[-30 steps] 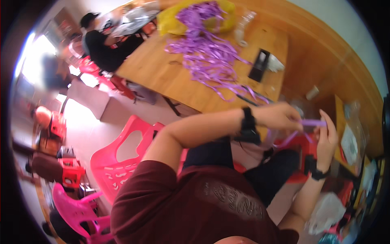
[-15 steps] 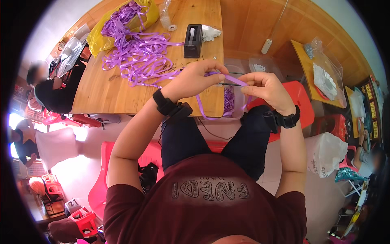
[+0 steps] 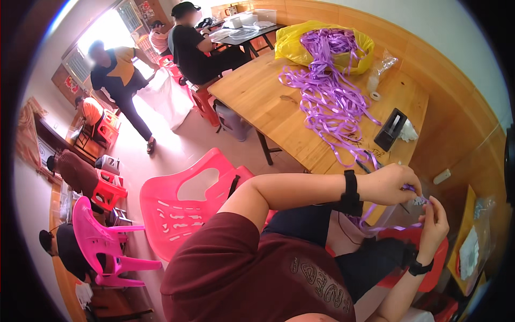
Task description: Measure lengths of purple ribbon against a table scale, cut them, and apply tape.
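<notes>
My left hand is closed, its fingertips pinching a purple ribbon just past the table's near right corner. Close beside it, my right hand pinches the same ribbon, and a slack length of it loops down below both hands. A thin dark rod-like tool shows partly near the fingers; what it is, I cannot make out. On the wooden table lies a tangled heap of purple ribbons, spilling from a yellow plastic bag. Each of my wrists wears a black strap.
A black tape dispenser stands on the table near crumpled white paper and a tape roll. A red chair is at my left, a magenta chair farther left. One person stands beyond the table; others sit nearby.
The view has swung left, bringing more of the room and people into sight. Both hands remain on the ribbon, now closer together at the picture's right.
</notes>
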The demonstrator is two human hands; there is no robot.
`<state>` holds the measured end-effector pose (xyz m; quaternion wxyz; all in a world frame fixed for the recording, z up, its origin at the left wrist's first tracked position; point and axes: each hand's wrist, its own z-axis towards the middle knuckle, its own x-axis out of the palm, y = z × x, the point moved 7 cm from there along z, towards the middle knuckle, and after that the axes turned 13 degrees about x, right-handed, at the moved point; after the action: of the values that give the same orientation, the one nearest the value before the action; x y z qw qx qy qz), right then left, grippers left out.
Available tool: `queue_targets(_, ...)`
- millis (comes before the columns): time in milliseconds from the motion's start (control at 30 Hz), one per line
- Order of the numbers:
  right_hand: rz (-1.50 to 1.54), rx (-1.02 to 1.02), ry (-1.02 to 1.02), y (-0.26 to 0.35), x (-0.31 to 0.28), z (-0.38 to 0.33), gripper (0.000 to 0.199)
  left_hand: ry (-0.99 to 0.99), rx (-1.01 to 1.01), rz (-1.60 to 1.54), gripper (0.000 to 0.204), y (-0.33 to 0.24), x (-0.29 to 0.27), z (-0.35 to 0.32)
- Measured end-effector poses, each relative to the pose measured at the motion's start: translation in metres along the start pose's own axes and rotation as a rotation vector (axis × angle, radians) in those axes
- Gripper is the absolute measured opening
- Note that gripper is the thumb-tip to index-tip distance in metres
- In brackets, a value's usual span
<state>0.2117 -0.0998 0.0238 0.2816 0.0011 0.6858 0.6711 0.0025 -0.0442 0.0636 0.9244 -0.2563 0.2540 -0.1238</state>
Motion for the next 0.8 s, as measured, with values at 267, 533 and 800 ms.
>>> queue_targets(267,-0.148,-0.42,-0.113,0.035,-0.001,-0.005,0.022,0.102,-0.463,-0.701,0.036,0.021,0.053,-0.011)
queue_targets(533,-0.185,-0.51,-0.111,0.035,-0.006,-0.012,0.023,0.224,-0.337,-0.398,0.026,0.017,0.061,-0.012)
queue_targets(800,-0.052,-0.233,-0.092,0.021,-0.012,0.003,0.019,0.202,-0.388,-0.519,0.024,0.015,0.032,-0.011)
